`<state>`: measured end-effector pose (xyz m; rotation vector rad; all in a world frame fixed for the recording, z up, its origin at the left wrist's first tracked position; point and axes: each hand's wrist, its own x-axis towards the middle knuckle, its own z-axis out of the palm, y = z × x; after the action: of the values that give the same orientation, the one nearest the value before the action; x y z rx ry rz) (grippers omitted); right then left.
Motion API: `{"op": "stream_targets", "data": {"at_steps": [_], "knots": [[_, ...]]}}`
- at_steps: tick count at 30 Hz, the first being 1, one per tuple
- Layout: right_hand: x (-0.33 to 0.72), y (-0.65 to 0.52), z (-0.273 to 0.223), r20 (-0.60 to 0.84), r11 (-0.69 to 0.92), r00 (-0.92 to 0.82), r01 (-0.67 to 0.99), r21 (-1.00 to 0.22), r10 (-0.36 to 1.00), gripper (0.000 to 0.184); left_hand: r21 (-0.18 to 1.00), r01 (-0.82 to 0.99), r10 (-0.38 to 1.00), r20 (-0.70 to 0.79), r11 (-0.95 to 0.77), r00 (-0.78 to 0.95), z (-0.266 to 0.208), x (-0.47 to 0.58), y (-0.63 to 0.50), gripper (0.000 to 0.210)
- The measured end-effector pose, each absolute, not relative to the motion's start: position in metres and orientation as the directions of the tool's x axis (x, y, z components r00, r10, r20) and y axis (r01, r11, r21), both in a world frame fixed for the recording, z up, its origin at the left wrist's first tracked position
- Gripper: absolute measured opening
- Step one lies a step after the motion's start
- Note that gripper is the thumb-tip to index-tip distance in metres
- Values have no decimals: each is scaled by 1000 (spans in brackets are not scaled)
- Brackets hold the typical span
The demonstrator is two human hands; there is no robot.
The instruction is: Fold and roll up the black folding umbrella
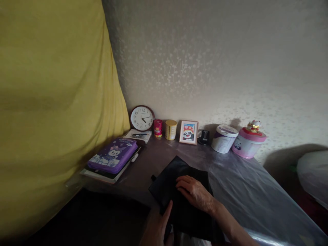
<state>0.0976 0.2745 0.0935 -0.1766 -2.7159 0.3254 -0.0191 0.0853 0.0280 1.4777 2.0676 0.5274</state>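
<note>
Apparently mid-handling, the right hand [196, 194] is lying curled on the black item [171, 172] at the near edge of the surface [235, 182]; the left hand [159, 227] is bracing its side, grips indeterminable. Steady support is seemingly being required next.

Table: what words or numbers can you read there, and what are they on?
Clock: "12", "11", "10", "9", "8", "7", "6", "5", "4"; its tiny word is too small.
Red can, yellow can, white tub: print too small or blurred.
Purple case: blurred lettering.
Black thing: none visible.
</note>
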Motion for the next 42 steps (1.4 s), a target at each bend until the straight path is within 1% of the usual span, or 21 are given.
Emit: {"op": "stream_targets", "data": {"at_steps": [4,6,8,11,13,18,22,24,28,30,34,39,42], "knots": [[100,276,85,372,965,-906,120,-231,202,19,707,662,966,-137,250,-218,20,-24,83,86],[97,275,82,379,968,-906,111,-224,191,21,721,652,970,-132,235,-204,17,-25,84,84],[94,274,79,365,972,-916,91,-216,167,23,681,682,963,-156,266,-220,17,-24,85,83],[89,272,74,319,974,-937,73,-215,141,28,557,742,928,-219,372,-301,19,-18,88,86],[86,273,71,291,971,-944,90,-221,154,31,496,762,909,-253,417,-332,23,-13,90,87],[77,283,71,255,965,-942,166,-203,216,33,427,786,890,-295,447,-346,31,-6,93,89],[68,298,72,247,963,-936,216,-161,252,30,421,783,884,-315,457,-346,31,-6,94,89],[64,307,73,255,959,-927,245,-141,274,27,444,776,887,-326,449,-327,31,-7,94,89],[58,324,78,230,916,-887,380,-126,400,24,478,759,888,-355,442,-293,29,-9,95,90],[55,330,81,197,888,-866,442,-129,460,26,455,769,884,-353,449,-307,27,-9,95,90],[52,335,88,143,866,-856,479,-145,498,28,395,785,868,-349,478,-353,21,-7,96,89],[47,335,90,88,811,-809,568,-143,582,30,438,760,872,-338,479,-355,19,-8,95,88],[43,330,90,123,793,-783,598,-119,610,32,459,742,869,-331,489,-368,18,-9,93,87]]}}
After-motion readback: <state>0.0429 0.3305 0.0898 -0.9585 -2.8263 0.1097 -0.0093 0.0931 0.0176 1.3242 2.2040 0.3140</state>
